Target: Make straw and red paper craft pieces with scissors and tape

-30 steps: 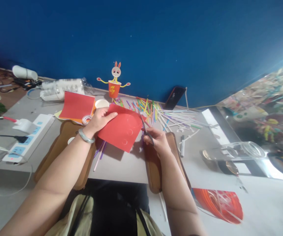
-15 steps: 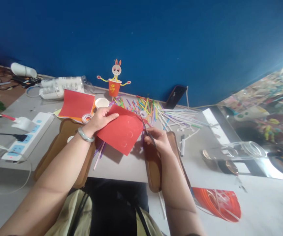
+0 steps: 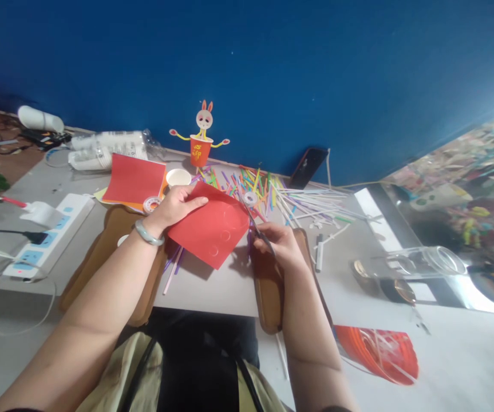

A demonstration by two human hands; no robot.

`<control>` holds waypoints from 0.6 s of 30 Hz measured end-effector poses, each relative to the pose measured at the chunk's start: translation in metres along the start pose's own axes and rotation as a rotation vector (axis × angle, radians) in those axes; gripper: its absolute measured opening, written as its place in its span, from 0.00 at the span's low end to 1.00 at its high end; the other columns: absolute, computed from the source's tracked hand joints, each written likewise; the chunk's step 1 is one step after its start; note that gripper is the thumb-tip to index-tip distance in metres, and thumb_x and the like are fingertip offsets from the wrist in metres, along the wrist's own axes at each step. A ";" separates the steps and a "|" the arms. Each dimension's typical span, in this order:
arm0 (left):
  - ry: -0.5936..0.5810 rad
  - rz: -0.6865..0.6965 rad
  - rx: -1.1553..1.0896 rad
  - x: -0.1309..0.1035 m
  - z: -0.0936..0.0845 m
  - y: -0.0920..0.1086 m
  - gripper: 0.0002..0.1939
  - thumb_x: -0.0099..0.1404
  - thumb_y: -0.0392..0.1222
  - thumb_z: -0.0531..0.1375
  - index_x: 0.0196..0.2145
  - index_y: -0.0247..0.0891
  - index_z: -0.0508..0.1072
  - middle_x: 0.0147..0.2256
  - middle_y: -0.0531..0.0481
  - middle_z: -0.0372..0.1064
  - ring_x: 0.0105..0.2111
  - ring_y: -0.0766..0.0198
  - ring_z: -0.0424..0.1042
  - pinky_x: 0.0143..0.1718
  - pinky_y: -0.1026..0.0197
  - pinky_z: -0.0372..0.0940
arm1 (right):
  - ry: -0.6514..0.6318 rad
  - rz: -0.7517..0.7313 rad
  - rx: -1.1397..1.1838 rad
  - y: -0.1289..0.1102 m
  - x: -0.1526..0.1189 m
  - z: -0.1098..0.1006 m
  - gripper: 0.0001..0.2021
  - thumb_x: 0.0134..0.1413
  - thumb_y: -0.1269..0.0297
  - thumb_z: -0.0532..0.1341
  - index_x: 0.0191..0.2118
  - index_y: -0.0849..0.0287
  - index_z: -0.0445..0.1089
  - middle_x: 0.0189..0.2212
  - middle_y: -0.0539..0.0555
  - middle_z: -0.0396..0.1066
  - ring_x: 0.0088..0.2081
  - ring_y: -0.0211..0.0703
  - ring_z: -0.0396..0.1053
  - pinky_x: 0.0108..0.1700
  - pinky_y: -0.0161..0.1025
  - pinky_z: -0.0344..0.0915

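My left hand point(image 3: 177, 207) pinches a sheet of red paper point(image 3: 206, 226) by its upper left part, thumb on top. Several small circles are drawn in pale line near the sheet's right and lower edges. In my right hand point(image 3: 277, 241) is a pair of scissors point(image 3: 259, 229), fingers closed round its dark handles. The blades meet the paper's right corner; whether they are apart there I cannot tell. Just beyond the sheet lies a white tape roll point(image 3: 249, 198). A white paper cup point(image 3: 178, 177) stands behind my left hand.
A rabbit figure in a red cup point(image 3: 200, 150) stands by the blue wall. Colourful sticks point(image 3: 268, 189) lie scattered behind the paper. More red paper point(image 3: 137, 180) and a power strip point(image 3: 51, 234) are left; a clear jar point(image 3: 418, 263) and stacked red cups point(image 3: 379, 352) are right.
The red sheet has shifted very slightly left and tilted a little. My right hand and the scissors remain at its right corner, nearly unmoved.
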State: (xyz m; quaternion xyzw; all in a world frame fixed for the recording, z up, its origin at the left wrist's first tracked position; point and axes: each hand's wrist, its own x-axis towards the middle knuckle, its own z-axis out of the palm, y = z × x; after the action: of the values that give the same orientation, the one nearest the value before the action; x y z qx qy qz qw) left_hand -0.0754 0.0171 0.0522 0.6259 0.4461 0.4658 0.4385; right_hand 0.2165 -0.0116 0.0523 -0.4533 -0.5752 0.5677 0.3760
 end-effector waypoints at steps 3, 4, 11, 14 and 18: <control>-0.005 -0.012 0.005 0.000 0.000 0.000 0.18 0.61 0.52 0.64 0.39 0.33 0.78 0.38 0.44 0.78 0.37 0.58 0.76 0.35 0.62 0.70 | -0.009 -0.003 -0.013 0.000 -0.001 -0.002 0.19 0.34 0.55 0.76 0.34 0.59 0.78 0.21 0.49 0.72 0.20 0.35 0.63 0.23 0.34 0.60; -0.007 -0.018 0.001 0.000 0.000 0.000 0.18 0.61 0.52 0.64 0.40 0.33 0.78 0.38 0.44 0.78 0.37 0.58 0.76 0.35 0.62 0.70 | -0.014 -0.006 -0.020 0.000 -0.001 -0.002 0.19 0.34 0.55 0.76 0.34 0.58 0.78 0.21 0.50 0.72 0.21 0.35 0.64 0.23 0.34 0.60; -0.022 -0.030 -0.005 0.000 -0.002 -0.001 0.17 0.61 0.51 0.64 0.39 0.33 0.78 0.38 0.45 0.78 0.36 0.58 0.76 0.35 0.62 0.71 | -0.041 -0.024 -0.043 0.000 -0.003 -0.005 0.18 0.35 0.55 0.76 0.33 0.58 0.79 0.24 0.52 0.74 0.25 0.39 0.68 0.27 0.36 0.64; -0.020 -0.015 0.000 0.001 -0.003 -0.004 0.16 0.60 0.51 0.64 0.38 0.33 0.78 0.37 0.45 0.78 0.35 0.59 0.76 0.33 0.64 0.70 | -0.046 -0.013 -0.052 0.000 -0.003 -0.006 0.17 0.35 0.57 0.76 0.33 0.58 0.79 0.24 0.52 0.74 0.25 0.39 0.68 0.27 0.36 0.64; -0.022 -0.012 0.016 0.001 -0.004 -0.004 0.15 0.61 0.50 0.64 0.35 0.33 0.77 0.35 0.46 0.78 0.34 0.61 0.76 0.32 0.65 0.69 | -0.042 -0.019 -0.032 0.002 -0.003 -0.006 0.17 0.35 0.58 0.76 0.34 0.59 0.79 0.23 0.51 0.73 0.24 0.38 0.67 0.26 0.35 0.63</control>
State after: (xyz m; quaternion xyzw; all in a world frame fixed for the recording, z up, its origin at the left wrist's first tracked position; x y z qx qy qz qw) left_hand -0.0798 0.0197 0.0497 0.6318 0.4486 0.4526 0.4414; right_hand 0.2232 -0.0130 0.0505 -0.4418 -0.5960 0.5644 0.3619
